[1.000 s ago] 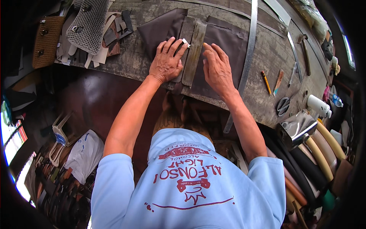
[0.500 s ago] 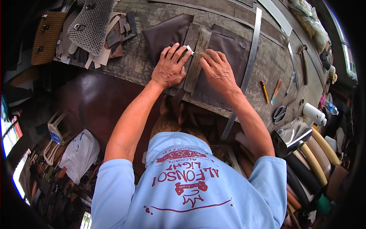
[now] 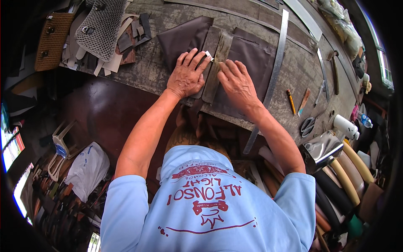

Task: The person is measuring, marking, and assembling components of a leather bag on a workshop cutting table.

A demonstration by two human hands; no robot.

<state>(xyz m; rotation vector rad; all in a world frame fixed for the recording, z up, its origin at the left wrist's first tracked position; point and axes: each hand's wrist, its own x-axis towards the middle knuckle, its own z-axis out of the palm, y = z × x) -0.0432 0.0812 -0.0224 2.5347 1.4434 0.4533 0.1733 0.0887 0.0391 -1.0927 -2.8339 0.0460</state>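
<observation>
I have the left hand (image 3: 184,75) spread palm down near the counter's (image 3: 145,56) near edge, its fingers loose and released, resting over the left brown sheet (image 3: 187,33) and the dark strip (image 3: 212,38). A small white bit shows at its index fingertip; tape or scrap, I can't tell.

The right hand (image 3: 239,82) has its fingers curled with their tips at the right side of the worn bar (image 3: 223,47). Whether they pinch something small there, I can't tell from this view.

The right brown sheet (image 3: 254,46) lies flat on the counter, between the bar and the steel ruler (image 3: 278,54), whose end juts past the near edge. The bar runs from that near edge inward, just beside the strip.

I'd judge the step in hand as steadying the pieces with the left while the right does fine fingertip work along the bar. The next move, as I read it, calls for light right fingertips and firm left pressure, so that neither bar nor sheet slides. The scissors (image 3: 308,126) and orange-yellow tool (image 3: 291,101) lie untouched toward the counter's right edge.
</observation>
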